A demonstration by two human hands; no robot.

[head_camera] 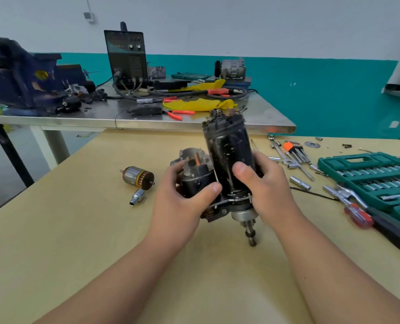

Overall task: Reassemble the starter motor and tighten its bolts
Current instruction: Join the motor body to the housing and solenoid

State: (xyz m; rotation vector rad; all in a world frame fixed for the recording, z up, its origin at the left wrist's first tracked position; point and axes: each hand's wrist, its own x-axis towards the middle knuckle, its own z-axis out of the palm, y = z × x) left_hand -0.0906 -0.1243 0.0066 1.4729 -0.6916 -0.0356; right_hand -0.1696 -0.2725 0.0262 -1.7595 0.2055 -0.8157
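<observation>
- Workshop, auto-electrical repair by the look of it.
- Blue bench vise [23,76] mounted on the steel-topped bench [217,123] at the back.
- Black welder/power unit [126,57] with knobs and heavy leads on the same bench, next to red-handled pliers [176,113] and yellow rags [199,104].
- Another grey motor-type unit [233,68] sits at the bench's far edge.
- Wooden worktable [77,230] up front: open green socket set case [379,181], loose sockets [299,182], wrenches [278,152], hex key set [296,149], red-handled screwdriver [355,215].
- Stripped starter motor [227,160] in both hands, its armature [137,177] lying loose on the table.
- Plain walls painted white over teal.
</observation>
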